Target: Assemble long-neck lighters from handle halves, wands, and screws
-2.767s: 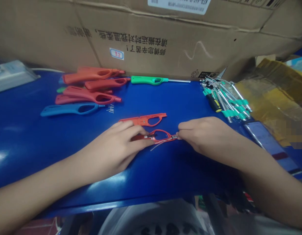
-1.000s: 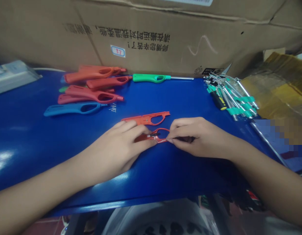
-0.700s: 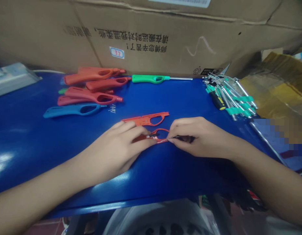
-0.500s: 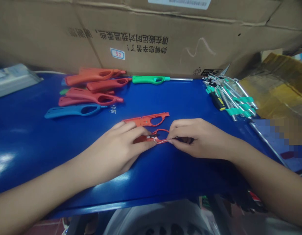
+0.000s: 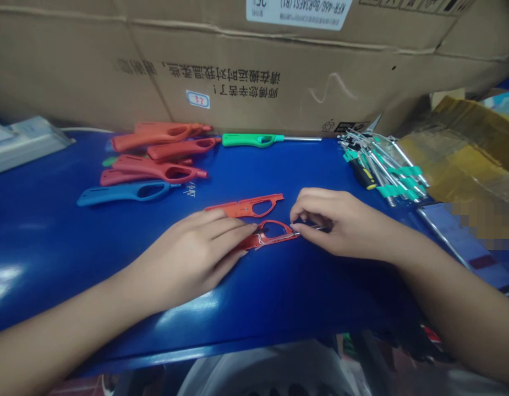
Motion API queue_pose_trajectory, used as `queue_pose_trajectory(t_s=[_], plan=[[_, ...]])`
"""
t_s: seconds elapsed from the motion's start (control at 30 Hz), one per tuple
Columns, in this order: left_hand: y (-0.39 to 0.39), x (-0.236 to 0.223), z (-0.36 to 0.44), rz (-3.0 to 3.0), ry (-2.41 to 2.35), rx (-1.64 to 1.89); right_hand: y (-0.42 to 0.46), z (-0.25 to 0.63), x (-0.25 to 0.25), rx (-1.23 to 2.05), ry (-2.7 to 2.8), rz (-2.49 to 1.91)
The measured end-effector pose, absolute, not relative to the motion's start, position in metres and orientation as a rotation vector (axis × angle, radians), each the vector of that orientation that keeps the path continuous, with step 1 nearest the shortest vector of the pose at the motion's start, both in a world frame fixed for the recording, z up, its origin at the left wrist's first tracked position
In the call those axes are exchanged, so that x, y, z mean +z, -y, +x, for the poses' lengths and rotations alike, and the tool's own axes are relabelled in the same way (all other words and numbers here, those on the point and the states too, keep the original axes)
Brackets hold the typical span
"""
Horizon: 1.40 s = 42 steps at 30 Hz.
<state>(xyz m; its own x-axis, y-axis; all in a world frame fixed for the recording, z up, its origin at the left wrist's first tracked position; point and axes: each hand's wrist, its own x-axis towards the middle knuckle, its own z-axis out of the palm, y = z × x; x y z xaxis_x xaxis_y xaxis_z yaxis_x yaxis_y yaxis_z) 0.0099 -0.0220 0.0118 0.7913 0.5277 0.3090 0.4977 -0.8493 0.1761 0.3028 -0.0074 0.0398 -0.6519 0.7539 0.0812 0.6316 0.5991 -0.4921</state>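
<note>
Under the fingers of my left hand (image 5: pixel 192 247), an open red lighter casing half (image 5: pixel 274 241) lies on the blue table, its trigger loop showing. My left fingers hide its handle end. A thin white wire (image 5: pixel 260 240) runs inside the casing, along the lower side of the loop. At the casing's nose my right hand (image 5: pixel 340 223) pinches a slim metal tube (image 5: pixel 319 227) between thumb and forefinger, the tube pointing into the palm. Just behind lies the matching orange-red casing half (image 5: pixel 240 209), inner side up.
Several red and orange lighter bodies (image 5: pixel 155 165) and a blue one (image 5: pixel 114 193) are piled at the left. A green lighter (image 5: pixel 248 140) lies before the large cardboard box (image 5: pixel 237 55). Taped metal tubes (image 5: pixel 386 168), a black-yellow screwdriver (image 5: pixel 364 175) and a phone (image 5: pixel 471 239) sit right.
The wire's loose end, earlier sticking out below the casing, now lies along its lower side. My right fingers have shifted right, uncovering the casing's nose. My left fingers have flattened over the handle.
</note>
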Motion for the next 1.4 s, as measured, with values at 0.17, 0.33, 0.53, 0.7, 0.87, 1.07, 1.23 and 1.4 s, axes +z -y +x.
queue_pose_trajectory(t_s=[0.17,0.33,0.53,0.7,0.87,1.07,1.23,1.4], plan=[[0.019,0.014,0.007,2.956,-0.857,0.472,0.003,0.309,0.040,0.525,2.646,-1.249],[0.019,0.015,0.009,2.981,-0.865,0.427,0.001,0.306,0.037,0.620,2.634,-1.315],[0.020,0.014,0.011,2.970,-0.882,0.365,0.000,0.302,0.033,0.782,2.513,-1.409],[0.020,0.015,0.011,2.930,-0.896,0.342,-0.001,0.301,0.034,0.766,2.545,-1.346],[0.019,0.017,0.009,2.915,-0.921,0.345,-0.004,0.304,0.036,0.793,2.531,-1.214],[0.016,0.018,0.004,2.898,-0.913,0.343,-0.012,0.314,0.033,0.390,2.462,-1.473],[0.016,0.020,0.002,2.923,-0.907,0.352,-0.024,0.329,0.029,0.049,2.377,-1.655],[0.016,0.020,0.001,2.910,-0.919,0.364,-0.053,0.372,0.027,-0.230,2.172,-1.791]])
